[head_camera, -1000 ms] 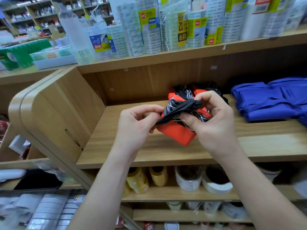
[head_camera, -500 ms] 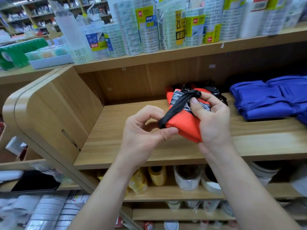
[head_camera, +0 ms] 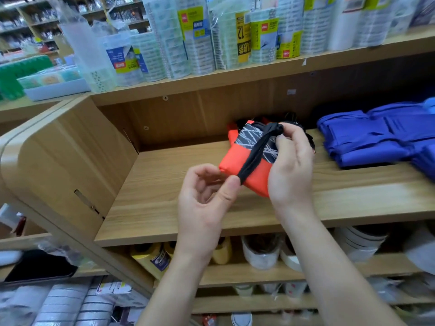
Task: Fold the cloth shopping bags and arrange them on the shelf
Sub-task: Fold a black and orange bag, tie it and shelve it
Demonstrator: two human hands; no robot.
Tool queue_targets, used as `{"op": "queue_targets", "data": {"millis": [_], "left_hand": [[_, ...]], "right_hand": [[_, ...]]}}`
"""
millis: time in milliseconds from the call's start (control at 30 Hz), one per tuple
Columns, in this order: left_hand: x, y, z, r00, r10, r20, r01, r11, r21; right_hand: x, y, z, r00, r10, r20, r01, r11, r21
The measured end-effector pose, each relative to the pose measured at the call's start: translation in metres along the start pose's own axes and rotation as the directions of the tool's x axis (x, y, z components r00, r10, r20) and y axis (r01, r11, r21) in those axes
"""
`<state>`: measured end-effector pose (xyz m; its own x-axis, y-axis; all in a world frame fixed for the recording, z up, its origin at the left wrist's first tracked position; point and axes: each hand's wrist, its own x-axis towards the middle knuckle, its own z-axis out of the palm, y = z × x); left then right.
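Orange folded shopping bag [head_camera: 244,168] hangs just above the wooden shelf [head_camera: 164,196], its right side hidden by the right hand [head_camera: 292,170] gripping it and pinching the top of its black strap [head_camera: 256,156], while the left hand [head_camera: 207,198] pinches the strap's lower end; blue bags [head_camera: 376,137] nearby are cut off by the picture's right edge.

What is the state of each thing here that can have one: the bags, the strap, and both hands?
orange bag: folded into a small bundle, held over the shelf.
black strap: stretched taut across the orange bag.
blue bags: folded, lying on the shelf at the right.
left hand: pinches the black strap's lower end.
right hand: grips the orange bag, fingers at the black strap's upper end.
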<state>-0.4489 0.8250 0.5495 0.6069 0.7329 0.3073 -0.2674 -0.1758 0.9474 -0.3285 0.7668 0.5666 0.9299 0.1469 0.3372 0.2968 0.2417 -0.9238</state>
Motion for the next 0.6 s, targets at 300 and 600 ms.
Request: {"op": "queue_targets", "data": {"millis": [300,600], "left_hand": [[0.023,0.018,-0.009,0.966,-0.152,0.209,0.094,0.96,0.263],[0.046,0.007,-0.002,0.812,0.274,0.515,-0.568,0.169,0.806]], "right_hand": [[-0.014,0.009,-0.027,0.822,-0.079,0.565,0.207,0.964,-0.167],[0.028,0.018,-0.083,0.911,-0.091,0.401,0.316,0.78,-0.541]]}}
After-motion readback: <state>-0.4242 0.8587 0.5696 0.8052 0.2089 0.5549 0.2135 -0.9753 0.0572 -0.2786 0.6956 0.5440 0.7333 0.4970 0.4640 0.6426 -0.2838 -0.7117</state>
